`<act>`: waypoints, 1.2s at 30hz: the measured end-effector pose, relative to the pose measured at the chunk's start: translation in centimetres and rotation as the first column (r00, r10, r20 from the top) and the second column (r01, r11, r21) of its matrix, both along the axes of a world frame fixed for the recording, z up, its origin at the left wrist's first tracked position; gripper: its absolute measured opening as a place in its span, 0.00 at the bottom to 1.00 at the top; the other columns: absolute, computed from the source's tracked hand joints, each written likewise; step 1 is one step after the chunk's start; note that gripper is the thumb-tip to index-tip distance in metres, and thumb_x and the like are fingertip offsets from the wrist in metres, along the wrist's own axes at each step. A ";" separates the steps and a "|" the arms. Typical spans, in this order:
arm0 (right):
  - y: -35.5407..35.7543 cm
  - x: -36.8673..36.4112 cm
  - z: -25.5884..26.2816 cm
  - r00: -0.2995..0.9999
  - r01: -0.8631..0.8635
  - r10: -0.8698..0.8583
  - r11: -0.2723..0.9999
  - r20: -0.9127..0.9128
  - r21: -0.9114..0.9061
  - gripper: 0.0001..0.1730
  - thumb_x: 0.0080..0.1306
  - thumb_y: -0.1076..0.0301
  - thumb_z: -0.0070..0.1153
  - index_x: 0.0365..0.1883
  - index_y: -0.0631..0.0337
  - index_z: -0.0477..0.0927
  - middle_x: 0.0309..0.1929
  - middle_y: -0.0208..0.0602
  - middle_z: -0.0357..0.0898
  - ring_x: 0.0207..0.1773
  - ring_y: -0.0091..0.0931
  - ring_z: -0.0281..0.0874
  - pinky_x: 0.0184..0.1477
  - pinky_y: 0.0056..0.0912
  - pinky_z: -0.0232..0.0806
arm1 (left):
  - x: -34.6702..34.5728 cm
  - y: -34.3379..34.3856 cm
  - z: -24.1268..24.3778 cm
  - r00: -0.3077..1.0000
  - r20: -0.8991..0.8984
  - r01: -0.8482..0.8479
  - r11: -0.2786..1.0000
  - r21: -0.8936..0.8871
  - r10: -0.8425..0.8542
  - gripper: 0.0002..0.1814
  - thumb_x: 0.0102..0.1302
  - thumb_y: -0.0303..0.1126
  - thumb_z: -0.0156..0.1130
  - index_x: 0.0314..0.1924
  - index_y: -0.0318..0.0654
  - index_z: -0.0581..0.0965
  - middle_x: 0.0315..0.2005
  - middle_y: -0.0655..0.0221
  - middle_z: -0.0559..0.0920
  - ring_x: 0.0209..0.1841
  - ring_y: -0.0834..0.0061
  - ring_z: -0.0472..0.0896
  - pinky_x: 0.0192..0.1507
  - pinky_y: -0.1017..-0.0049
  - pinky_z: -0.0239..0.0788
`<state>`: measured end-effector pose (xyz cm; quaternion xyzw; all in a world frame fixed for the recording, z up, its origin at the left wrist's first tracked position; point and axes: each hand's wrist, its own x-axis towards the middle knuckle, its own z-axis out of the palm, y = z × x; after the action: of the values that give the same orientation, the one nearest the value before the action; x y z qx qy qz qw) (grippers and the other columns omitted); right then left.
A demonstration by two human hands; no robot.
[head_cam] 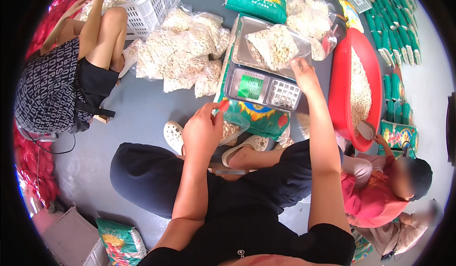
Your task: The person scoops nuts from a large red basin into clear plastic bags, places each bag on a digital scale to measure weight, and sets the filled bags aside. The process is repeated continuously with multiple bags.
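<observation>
A clear plastic bag of pale nuts or seeds lies tilted on the steel pan of a digital scale. My right hand pinches the bag's lower right corner. The scale's green display is lit, beside a keypad. It rests on a printed green sack. Near the scale's lower left corner is my left hand, its thumb and forefinger by a red patch that may be print on the sack. Whether it holds anything is unclear. Just under it, between my feet, sits another clear bag of pale pieces.
Filled clear bags are heaped left of the scale, near a white crate. A red tub of pale pieces stands right; a person in red holds a scoop there. Another person sits at left. Green packs lie far right.
</observation>
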<state>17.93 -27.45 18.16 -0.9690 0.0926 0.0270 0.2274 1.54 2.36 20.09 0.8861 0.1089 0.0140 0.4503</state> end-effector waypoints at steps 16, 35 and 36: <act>1.6 10.8 -3.4 0.961 0.087 -0.190 0.896 0.200 0.435 0.19 0.62 0.58 0.55 0.30 0.69 0.82 0.24 0.37 0.81 0.21 0.23 0.73 0.25 0.28 0.65 | -0.3 0.8 -1.5 0.996 0.074 0.062 0.995 -0.081 -0.056 0.11 0.60 0.33 0.60 0.42 0.40 0.79 0.29 0.60 0.82 0.29 0.59 0.81 0.32 0.64 0.72; 24.0 23.2 6.2 0.969 -0.041 -0.237 0.127 0.070 0.991 0.07 0.64 0.69 0.58 0.30 0.62 0.75 0.22 0.28 0.71 0.19 0.18 0.62 0.18 0.21 0.57 | 1.2 2.9 -1.7 0.996 -0.050 0.059 0.986 -0.153 -0.068 0.13 0.60 0.33 0.61 0.44 0.41 0.79 0.31 0.61 0.82 0.31 0.60 0.82 0.32 0.64 0.73; 25.8 23.3 4.6 0.969 -0.046 -0.235 0.114 0.072 0.992 0.07 0.63 0.69 0.57 0.28 0.63 0.76 0.20 0.28 0.71 0.18 0.19 0.65 0.18 0.24 0.62 | 1.2 3.1 -1.6 0.995 -0.073 0.054 0.986 -0.160 -0.066 0.13 0.60 0.33 0.61 0.44 0.40 0.78 0.32 0.61 0.82 0.31 0.60 0.82 0.32 0.65 0.72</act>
<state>41.19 -1.70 22.72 -0.5620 0.0882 -0.0358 0.8216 2.76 5.48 18.46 0.8504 0.1005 -0.0427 0.5147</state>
